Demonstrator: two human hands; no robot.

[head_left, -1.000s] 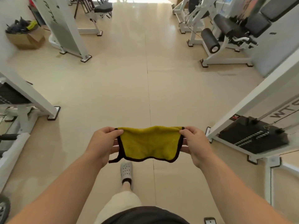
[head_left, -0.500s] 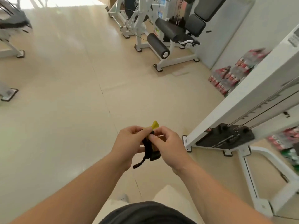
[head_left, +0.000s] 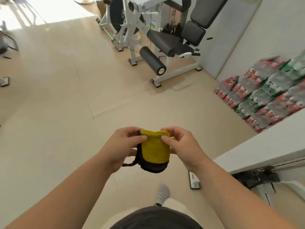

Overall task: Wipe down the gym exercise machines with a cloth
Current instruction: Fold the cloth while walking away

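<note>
One grey perforated clog at 6 o'clock, on beige floor. One cloth just below frame centre, held in air between two hands: yellow plush, black trimmed edge, folded into small pad, black loop dangling at its 8 o'clock. Left hand pinches top left corner, thumb on front. Right hand pinches top right edge, fingers curled. White machine frame at 4 o'clock, black weight stack beneath. Stacked red-green packs at 2 o'clock. One leg machine at 12 o'clock: two black roller pads, well apart from cloth.
</note>
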